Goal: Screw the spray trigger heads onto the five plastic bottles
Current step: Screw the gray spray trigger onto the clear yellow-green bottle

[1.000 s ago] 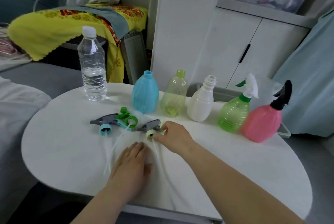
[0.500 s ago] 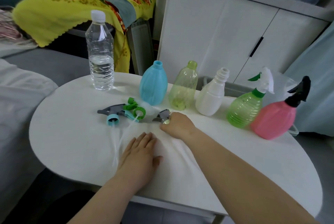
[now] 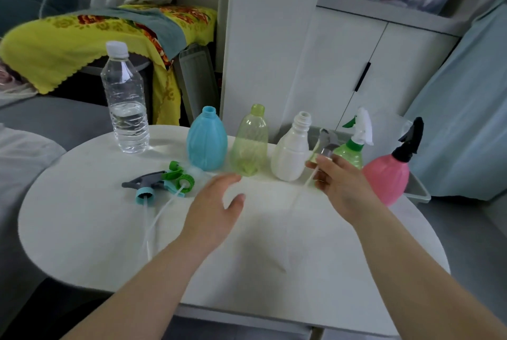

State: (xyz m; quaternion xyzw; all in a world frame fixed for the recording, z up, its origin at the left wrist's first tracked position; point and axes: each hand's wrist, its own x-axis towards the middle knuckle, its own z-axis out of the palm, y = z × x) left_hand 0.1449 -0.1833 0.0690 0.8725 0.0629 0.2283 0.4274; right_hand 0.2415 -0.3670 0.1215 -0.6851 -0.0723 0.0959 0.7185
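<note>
We see the right hand pinching a grey trigger head just right of the white bottle, its tube hanging below. The left hand, fingers loosely spread, holds nothing left of that bottle, near two trigger heads on the table.

Bare forearms; no sleeves; two hands.

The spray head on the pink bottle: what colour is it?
Black. The spray head sits atop the pink bottle, clearest in the head view.
</note>
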